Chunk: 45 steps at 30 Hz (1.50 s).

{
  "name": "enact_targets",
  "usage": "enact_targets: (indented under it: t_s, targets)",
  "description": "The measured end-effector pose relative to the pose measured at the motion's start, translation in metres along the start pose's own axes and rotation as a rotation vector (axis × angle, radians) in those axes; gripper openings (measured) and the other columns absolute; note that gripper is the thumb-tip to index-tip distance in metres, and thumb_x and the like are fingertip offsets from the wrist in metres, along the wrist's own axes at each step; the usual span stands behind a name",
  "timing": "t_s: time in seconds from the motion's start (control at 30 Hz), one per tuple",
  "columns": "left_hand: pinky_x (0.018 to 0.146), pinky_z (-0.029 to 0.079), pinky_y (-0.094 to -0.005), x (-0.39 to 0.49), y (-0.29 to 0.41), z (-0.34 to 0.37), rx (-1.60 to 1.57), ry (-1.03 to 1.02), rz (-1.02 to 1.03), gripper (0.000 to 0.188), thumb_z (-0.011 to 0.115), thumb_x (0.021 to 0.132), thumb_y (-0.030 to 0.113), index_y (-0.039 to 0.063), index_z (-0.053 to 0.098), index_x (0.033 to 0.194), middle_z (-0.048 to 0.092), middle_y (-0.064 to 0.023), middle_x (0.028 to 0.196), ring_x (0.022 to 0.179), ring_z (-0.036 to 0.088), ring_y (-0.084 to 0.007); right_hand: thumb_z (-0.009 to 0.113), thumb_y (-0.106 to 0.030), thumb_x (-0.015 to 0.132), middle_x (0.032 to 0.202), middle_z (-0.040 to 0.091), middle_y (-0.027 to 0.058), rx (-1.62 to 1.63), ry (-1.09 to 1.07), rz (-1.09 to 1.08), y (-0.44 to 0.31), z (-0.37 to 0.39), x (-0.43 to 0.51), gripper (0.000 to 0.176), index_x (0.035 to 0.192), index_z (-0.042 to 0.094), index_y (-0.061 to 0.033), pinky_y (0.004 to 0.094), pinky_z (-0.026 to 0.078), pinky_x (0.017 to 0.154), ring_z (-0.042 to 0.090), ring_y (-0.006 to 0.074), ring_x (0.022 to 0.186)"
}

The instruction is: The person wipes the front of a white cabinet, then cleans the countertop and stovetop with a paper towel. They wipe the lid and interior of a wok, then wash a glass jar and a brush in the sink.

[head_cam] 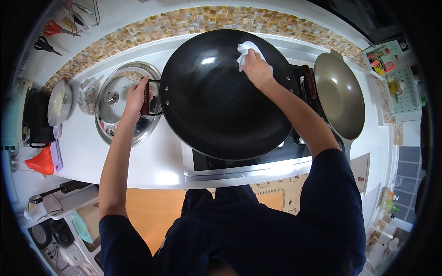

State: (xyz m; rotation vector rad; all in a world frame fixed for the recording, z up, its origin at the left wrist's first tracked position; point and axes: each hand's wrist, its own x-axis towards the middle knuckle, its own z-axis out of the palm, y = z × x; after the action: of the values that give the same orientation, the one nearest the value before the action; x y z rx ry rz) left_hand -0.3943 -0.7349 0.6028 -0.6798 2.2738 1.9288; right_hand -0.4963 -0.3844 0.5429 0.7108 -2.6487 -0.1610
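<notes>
A large black wok [221,103] sits over the built-in cooktop [276,157] in front of me. Its left wooden handle [145,100] is gripped by my left hand [137,98]. My right hand [257,67] pinches a crumpled white cloth or paper towel [247,48] against the upper right part of the wok's inner wall. The wok's other wooden handle [309,81] points up on the right side, beyond my right forearm. No food shows in the wok; its dark surface has faint streaks.
Left of the wok lies a glass lid with a steel rim [111,98], beside a plastic bag [88,96] and a bowl [60,103]. A second, greyish-beige wok [340,96] stands close on the right. A mosaic-tiled backsplash [221,20] runs behind the white counter [83,148].
</notes>
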Motion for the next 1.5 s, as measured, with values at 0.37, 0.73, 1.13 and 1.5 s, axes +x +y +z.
enact_targets:
  t_s: [0.37,0.73,1.13,1.5]
  targets:
    - [0.045,0.036,-0.0229,0.004,-0.004,0.005,-0.073,0.027,0.004,0.036,0.058,0.081,0.039,0.005,0.055,0.073,0.051,-0.0029,0.053,0.046,0.046,-0.0108,0.060,-0.003,0.067,0.101,0.046,0.0222,0.674,-0.302,0.164,-0.102,-0.020,-0.054,0.027,0.091,0.049,0.0014,0.0436,0.050,0.068,0.058,0.0381,0.079]
    - [0.043,0.036,-0.0236,-0.002,0.001,0.005,-0.076,0.059,-0.031,0.036,0.059,0.081,0.040,0.005,0.055,0.073,0.051,-0.0032,0.054,0.045,0.047,-0.0115,0.054,-0.004,0.082,0.069,0.049,0.0014,2.266,-0.771,0.491,-0.184,-0.122,-0.046,0.004,0.086,0.054,-0.0022,0.0200,0.036,0.048,0.046,0.0078,0.053]
    - [0.069,0.039,-0.0192,-0.151,-0.008,0.020,0.177,0.174,0.691,0.015,0.049,0.083,-0.001,0.001,0.052,0.098,0.054,-0.0038,0.094,0.082,0.048,-0.0089,0.054,-0.018,0.078,0.104,0.059,0.0155,3.041,-0.502,0.958,-0.140,-0.166,-0.086,0.042,0.114,0.048,0.0012,0.0319,0.053,0.074,0.062,0.0253,0.087]
    - [0.093,0.035,-0.0289,-0.267,-0.077,-0.062,-0.352,0.026,0.443,0.045,0.045,0.093,0.021,-0.001,0.032,0.131,0.045,-0.0066,0.120,0.109,0.044,-0.0145,0.047,-0.007,0.084,0.105,0.057,0.0115,2.429,-0.660,0.418,-0.320,-0.199,-0.083,0.033,0.116,0.046,0.0018,0.0251,0.047,0.069,0.058,0.0170,0.090]
